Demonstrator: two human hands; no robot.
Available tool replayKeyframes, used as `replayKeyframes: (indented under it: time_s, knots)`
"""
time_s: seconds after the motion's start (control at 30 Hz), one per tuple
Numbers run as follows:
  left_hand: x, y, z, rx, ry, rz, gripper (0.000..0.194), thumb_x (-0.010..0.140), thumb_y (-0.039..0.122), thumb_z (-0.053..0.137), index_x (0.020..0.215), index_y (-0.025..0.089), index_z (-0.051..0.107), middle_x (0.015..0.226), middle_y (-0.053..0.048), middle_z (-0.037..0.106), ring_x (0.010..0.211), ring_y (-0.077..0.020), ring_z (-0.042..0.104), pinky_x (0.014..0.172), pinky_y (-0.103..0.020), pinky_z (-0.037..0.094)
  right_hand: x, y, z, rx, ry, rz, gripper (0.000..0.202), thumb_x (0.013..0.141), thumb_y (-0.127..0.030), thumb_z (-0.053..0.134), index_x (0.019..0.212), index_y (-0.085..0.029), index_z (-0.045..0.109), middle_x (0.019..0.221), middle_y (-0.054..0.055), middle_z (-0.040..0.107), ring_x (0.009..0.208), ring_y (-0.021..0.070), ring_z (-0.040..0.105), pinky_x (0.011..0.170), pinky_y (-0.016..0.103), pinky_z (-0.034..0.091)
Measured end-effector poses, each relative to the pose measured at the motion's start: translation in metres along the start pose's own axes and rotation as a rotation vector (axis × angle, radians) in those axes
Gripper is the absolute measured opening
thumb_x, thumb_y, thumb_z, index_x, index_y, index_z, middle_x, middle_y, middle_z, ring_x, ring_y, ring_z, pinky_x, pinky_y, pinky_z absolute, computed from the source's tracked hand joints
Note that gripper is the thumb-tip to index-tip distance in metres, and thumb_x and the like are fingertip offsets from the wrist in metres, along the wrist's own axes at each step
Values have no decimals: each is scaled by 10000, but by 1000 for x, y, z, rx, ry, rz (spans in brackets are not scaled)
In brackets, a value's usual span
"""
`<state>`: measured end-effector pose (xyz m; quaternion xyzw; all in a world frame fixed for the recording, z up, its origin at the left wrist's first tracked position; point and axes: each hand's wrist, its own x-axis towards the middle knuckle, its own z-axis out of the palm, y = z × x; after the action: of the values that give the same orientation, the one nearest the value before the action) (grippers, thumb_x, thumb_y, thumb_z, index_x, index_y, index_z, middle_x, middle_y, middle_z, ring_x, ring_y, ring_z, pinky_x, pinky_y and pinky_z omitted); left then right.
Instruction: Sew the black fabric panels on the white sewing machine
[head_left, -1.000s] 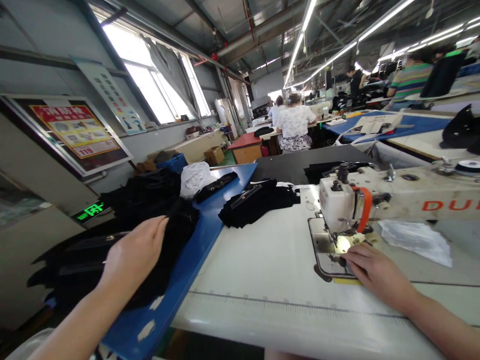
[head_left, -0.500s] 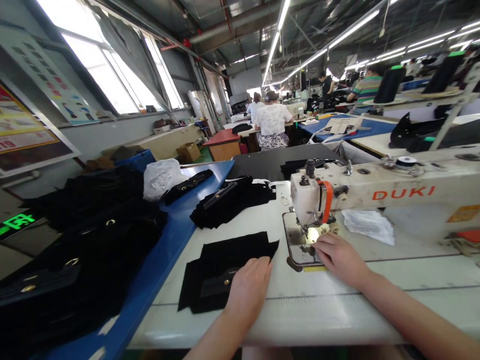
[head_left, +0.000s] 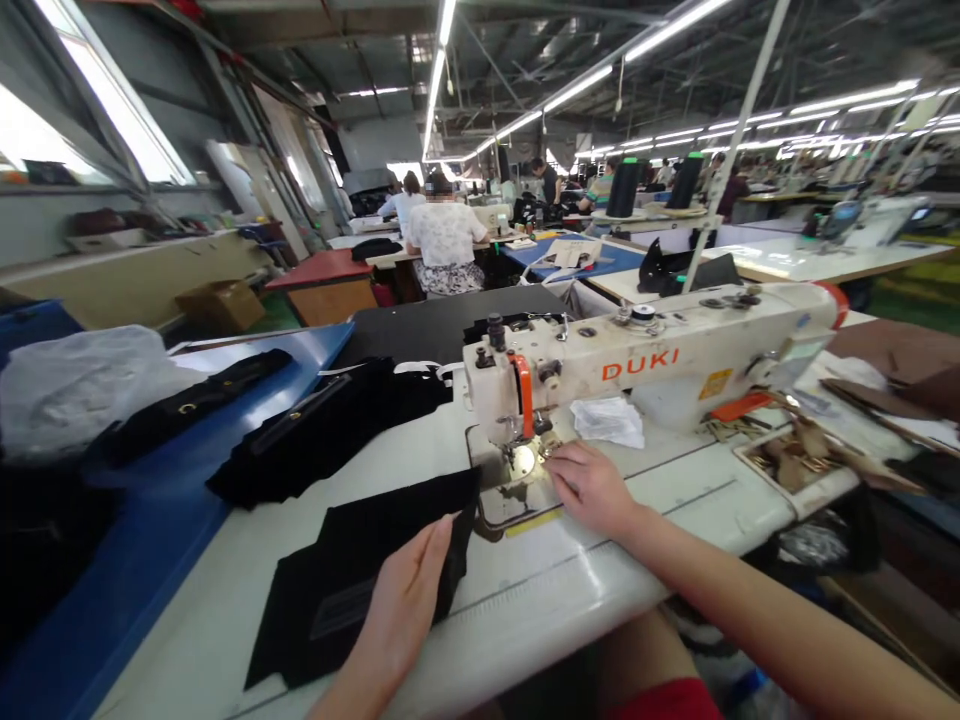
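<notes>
A black fabric piece (head_left: 360,530) with a dark patch on it lies on the white sewing table, left of the needle area. My left hand (head_left: 409,590) is closed on its right side, where the edge is tilted up off the table. My right hand (head_left: 596,490) is at the sewing machine (head_left: 570,375), its fingertips pinched together just right of the presser foot and the lit needle plate (head_left: 517,475). Whatever those fingertips hold, if anything, is too small to make out.
Further black pieces (head_left: 322,430) lie behind the fabric, and others lie on the blue table (head_left: 180,490) at left beside a clear plastic bag (head_left: 82,390). A white cloth (head_left: 609,421) sits under the machine arm. A tray (head_left: 795,460) of small parts is at right. People sit farther back.
The view has turned to the right. My left hand has lifted the fabric's right edge and moved it nearer the machine bed. My right hand stays beside the needle.
</notes>
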<state>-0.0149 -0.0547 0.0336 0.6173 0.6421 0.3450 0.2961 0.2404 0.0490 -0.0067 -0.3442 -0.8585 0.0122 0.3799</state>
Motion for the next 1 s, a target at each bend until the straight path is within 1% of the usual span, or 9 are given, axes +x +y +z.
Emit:
replayKeyframes:
  time_s: [0.07, 0.17, 0.27, 0.37, 0.43, 0.6, 0.83, 0.9, 1.0]
  knots:
    - [0, 1, 8, 63, -89, 108, 510, 980, 485, 283, 1199, 220, 659, 1231, -47, 672, 1181, -224, 600, 1034, -384, 455, -7, 19, -12, -62, 22, 61, 231, 904, -149, 485, 937, -184, 711, 884, 83, 673, 829, 207, 585, 754, 347, 509]
    - [6, -7, 12, 294, -99, 301, 484, 991, 425, 278, 1339, 233, 553, 1427, -49, 520, 1328, -208, 465, 1097, -416, 388, -16, 53, -32, -195, 26, 203, 232, 900, -149, 499, 966, -191, 717, 936, 87, 684, 890, 219, 598, 799, 363, 512]
    - [15, -24, 17, 619, -97, 469, 521, 937, 452, 417, 1402, 226, 482, 1475, -75, 457, 1376, -261, 394, 1086, -482, 391, -19, 78, -47, -282, -93, 284, 193, 885, -156, 556, 984, -176, 720, 986, 93, 695, 924, 230, 600, 827, 367, 502]
    - [20, -37, 25, 824, -100, 515, 556, 922, 450, 432, 1419, 203, 460, 1478, -94, 448, 1369, -289, 401, 1064, -507, 402, -16, 86, -51, -298, -200, 312, 154, 888, -157, 579, 898, -177, 732, 941, 86, 711, 886, 219, 610, 812, 345, 488]
    - [19, -40, 29, 879, -86, 511, 556, 931, 439, 404, 1424, 187, 453, 1486, -99, 435, 1372, -292, 396, 1062, -504, 398, -13, 85, -49, -307, -200, 338, 155, 882, -151, 590, 822, -184, 730, 896, 79, 715, 854, 214, 612, 801, 336, 476]
    - [15, -38, 35, 933, -43, 503, 543, 942, 443, 362, 1400, 179, 487, 1474, -99, 453, 1367, -297, 402, 1053, -505, 403, -8, 81, -42, -307, -100, 404, 164, 839, -110, 616, 721, -182, 704, 791, 65, 695, 800, 202, 612, 742, 298, 463]
    - [14, -38, 35, 839, 19, 504, 528, 946, 432, 386, 1384, 160, 493, 1445, -129, 488, 1349, -308, 425, 1049, -525, 401, -5, 74, -41, -252, 27, 426, 128, 849, -133, 611, 771, -186, 697, 815, 50, 701, 805, 197, 628, 745, 298, 474]
    - [10, -31, 34, 710, 62, 502, 521, 939, 430, 422, 1379, 160, 486, 1440, -140, 492, 1335, -301, 444, 1062, -525, 390, -5, 57, -42, -233, 39, 337, 124, 868, -147, 601, 797, -185, 695, 831, 56, 698, 819, 202, 613, 752, 309, 464]
    - [2, -12, 38, 390, 100, 408, 531, 896, 436, 513, 1367, 193, 479, 1381, -125, 551, 1246, -274, 535, 1040, -491, 427, -6, 14, -35, -237, 13, 51, 146, 908, -180, 572, 812, -182, 682, 803, 53, 674, 785, 200, 567, 730, 318, 430]
